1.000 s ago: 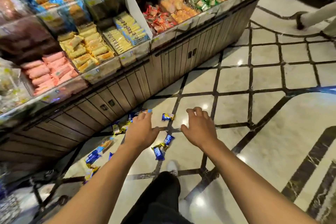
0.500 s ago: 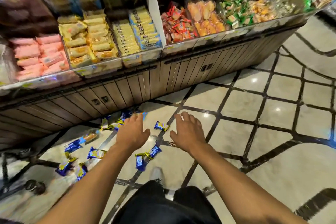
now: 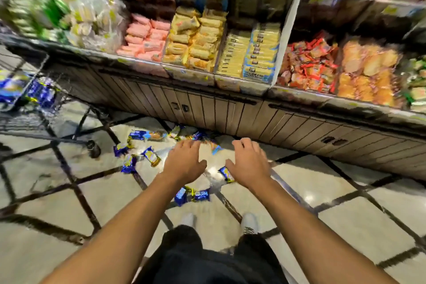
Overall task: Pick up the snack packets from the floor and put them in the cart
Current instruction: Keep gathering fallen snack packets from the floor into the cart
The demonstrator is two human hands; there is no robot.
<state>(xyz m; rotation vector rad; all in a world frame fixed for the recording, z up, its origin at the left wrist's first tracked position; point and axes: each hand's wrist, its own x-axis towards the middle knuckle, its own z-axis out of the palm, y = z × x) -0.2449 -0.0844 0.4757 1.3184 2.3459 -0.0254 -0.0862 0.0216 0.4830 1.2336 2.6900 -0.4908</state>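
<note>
In a shop aisle, my left hand [image 3: 184,163] and right hand [image 3: 250,163] reach out side by side, palms down, over the tiled floor [image 3: 322,191]. The hands are apart from each other, fingers spread and relaxed, and neither holds anything.

Below them lie the snack packets [image 3: 151,156] — blue and gold wrappers scattered across the floor at the foot of the display shelf [image 3: 230,110]. A cluster sits to the left of my left hand, more lie along the wooden base of the shelf just beyond my fingertips, one packet shows between my two wrists beside the right hand, and two more lie close together on the floor ahead of my white shoes [image 3: 250,220]. Whether my fingers touch any packet I cannot tell, as the picture is blurred there.

The cart [image 3: 46,120] stands at the far left — a dark wire frame on a small wheel, with several of the same blue packets already inside its basket. It is well apart from my hands, beyond the left-hand cluster.

Above the floor, the shelf's bins hold pink, yellow, red and orange wrapped goods in rows; the upper left of the display is smeared by motion. My dark trousers [image 3: 207,260] fill the bottom of the view between my forearms.
</note>
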